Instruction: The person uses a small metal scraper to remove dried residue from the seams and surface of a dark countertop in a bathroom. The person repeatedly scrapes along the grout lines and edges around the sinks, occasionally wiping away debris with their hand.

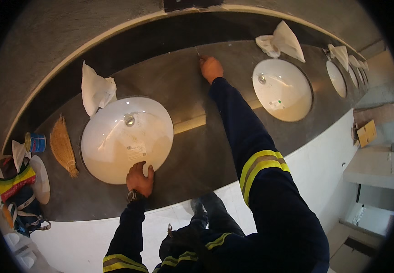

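Your right hand (211, 68) far out, pinching a thin tool (197, 51) pointing away; your left hand (139, 179) spread on the sink (115, 150) rim.

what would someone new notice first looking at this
A row of white oval sinks, the nearest at centre left, curves along a dark countertop. The right hand reaches far to the back edge, pinching something thin; the left hand rests on the nearest sink's front rim. A straw brush lies at left.
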`<state>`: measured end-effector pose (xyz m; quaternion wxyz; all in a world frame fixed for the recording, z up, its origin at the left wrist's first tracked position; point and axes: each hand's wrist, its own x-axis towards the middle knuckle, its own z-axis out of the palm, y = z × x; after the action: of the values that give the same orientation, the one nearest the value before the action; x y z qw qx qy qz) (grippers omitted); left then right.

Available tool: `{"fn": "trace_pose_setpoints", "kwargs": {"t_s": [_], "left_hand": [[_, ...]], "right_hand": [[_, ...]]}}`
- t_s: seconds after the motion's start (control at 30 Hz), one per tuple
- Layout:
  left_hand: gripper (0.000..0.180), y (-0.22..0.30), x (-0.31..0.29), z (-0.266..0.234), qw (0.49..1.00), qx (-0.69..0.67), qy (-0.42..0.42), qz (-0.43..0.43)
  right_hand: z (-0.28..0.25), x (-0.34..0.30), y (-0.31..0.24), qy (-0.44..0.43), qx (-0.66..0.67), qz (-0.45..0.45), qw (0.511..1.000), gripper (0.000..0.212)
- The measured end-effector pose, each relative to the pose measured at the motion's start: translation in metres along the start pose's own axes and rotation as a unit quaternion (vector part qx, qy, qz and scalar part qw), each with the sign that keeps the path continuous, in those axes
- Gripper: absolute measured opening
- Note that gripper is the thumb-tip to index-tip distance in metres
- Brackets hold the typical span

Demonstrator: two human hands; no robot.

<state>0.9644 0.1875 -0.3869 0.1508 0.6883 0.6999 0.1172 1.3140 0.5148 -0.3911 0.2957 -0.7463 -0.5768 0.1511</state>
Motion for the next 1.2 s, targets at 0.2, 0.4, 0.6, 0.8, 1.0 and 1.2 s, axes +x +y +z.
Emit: {"fn": "trace_pose_setpoints", "kwargs": {"t_s": [0.2,0.4,0.6,0.8,1.0,1.2], "left_hand": [[0.037,0.001,0.000,-0.003,1.000,-0.001,-0.016,0.003],[0.038,-0.001,-0.001,0.011,1.000,-0.007,0.005,0.027],[0.037,-0.007,-0.002,0.005,1.000,0.006,-0.023,-0.003],[0.041,-0.012,0.000,0.013,0.999,0.035,-0.003,-0.005],[0.045,-0.013,0.004,0.020,1.000,0.016,-0.015,-0.011],[0.049,-0.012,0.004,0.020,0.999,0.000,-0.037,-0.020]], "right_hand": [[0.018,0.057,-0.004,-0.005,-0.024,0.006,1.000,0.033],[0.010,0.063,0.041,-0.050,-0.168,-0.125,0.977,0.032],[-0.038,-0.058,0.031,-0.064,-0.053,-0.024,0.996,0.028],[-0.127,-0.269,0.061,-0.104,-0.043,0.043,0.993,0.030],[-0.208,-0.516,0.135,-0.181,-0.120,0.054,0.975,0.026],[-0.232,-0.600,0.135,-0.101,0.034,0.254,0.961,0.032]]}}
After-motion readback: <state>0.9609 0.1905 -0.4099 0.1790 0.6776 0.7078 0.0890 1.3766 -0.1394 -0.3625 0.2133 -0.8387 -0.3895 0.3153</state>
